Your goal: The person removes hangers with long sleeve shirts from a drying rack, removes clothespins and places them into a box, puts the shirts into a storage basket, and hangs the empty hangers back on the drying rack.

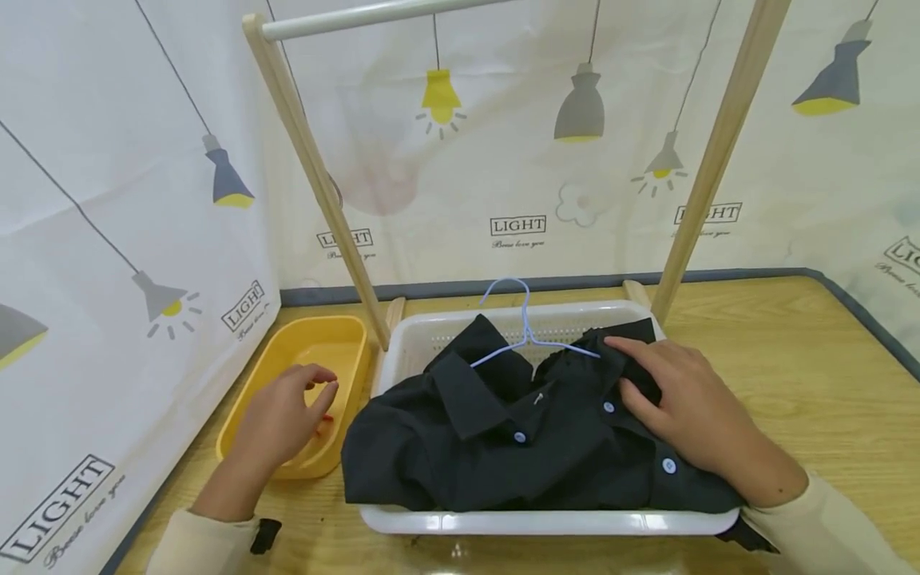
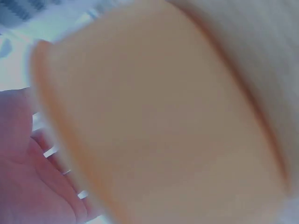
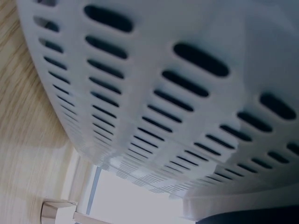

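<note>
A black button-up shirt with light blue buttons lies bunched over a white basket. The light blue hanger is partly inside its neck, hook up and left shoulder over the collar. My right hand grips the shirt's right shoulder, index finger by the hanger's right end and thumb on the cloth; its other fingers are hidden. Over the yellow tray, my left hand is held with loosely bent fingers and nothing in them. The left wrist view shows its palm beside the tray's blurred wall.
Behind the basket rises a wooden rack with a white crossbar. The basket's slotted side fills much of the right wrist view. A wood-grain table extends right, and a lamp-print sheet stands behind.
</note>
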Motion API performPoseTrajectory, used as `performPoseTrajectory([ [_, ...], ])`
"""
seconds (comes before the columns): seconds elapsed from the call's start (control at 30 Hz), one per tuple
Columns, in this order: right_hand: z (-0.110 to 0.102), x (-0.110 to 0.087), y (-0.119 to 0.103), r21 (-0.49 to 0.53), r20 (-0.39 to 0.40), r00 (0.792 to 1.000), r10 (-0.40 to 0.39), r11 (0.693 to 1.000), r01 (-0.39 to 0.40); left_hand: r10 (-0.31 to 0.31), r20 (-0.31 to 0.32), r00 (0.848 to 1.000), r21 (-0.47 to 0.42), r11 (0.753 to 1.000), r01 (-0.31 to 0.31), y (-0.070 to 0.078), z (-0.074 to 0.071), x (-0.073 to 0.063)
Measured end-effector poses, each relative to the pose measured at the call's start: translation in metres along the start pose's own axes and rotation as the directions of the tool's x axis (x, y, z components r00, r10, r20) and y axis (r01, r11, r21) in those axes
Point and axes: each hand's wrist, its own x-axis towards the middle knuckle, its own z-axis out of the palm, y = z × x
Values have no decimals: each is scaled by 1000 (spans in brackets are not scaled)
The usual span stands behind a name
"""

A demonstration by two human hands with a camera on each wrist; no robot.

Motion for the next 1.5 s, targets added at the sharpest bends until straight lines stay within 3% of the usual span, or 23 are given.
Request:
performPoseTrajectory([
  [0.2, -1, -1, 1, 7, 1, 1000, 4, 1000, -4, 90, -91, 992, -115, 988, -100, 47, -13, -2],
  [0.33, -1, -2, 1, 10, -11, 1000, -3, 1000, 3, 190, -152, 970, -143, 967, -212, 71, -17, 0],
  [0.47, 0, -1, 1, 4, -20, 1000, -13, 1000, 13, 285, -156, 946, -127, 944, -305, 90, -21, 1],
  [0.7, -1, 2, -2, 14, -15, 1000, -23, 1000, 23, 428, -64, 901, -67, 899, -432, 125, -43, 4],
  [1.0, -9, 0, 0, 49, -82, 997, -2, 999, 6, 550, 115, 827, 49, 828, -558, 173, -58, 30],
  [1.27, -14, -11, 14, 61, -132, 989, 60, 997, -53, 583, 237, 777, 97, 782, -616, 205, -45, 44],
  [1.5, -14, -13, 20, 55, -134, 989, 69, 997, -62, 578, 282, 766, 161, 758, -632, 222, -29, 52],
])
